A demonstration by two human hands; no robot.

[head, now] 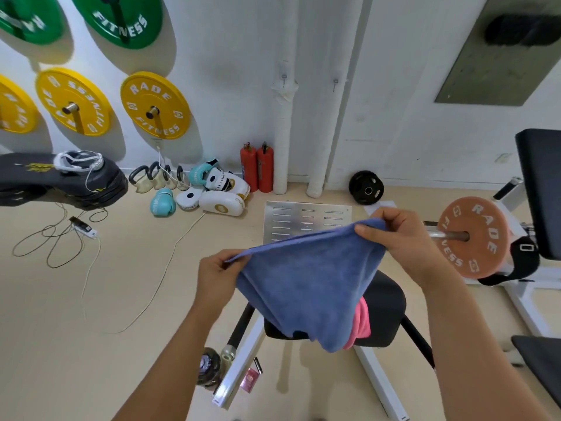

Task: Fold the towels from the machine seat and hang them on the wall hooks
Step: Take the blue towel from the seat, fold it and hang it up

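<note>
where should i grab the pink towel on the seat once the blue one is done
Take the pink towel by its exposed right edge, coming from above on the right. It lies bunched on the black seat, and the blue towel, held by the left hand and right hand, hides the rest, so its corners cannot be seen.
</note>
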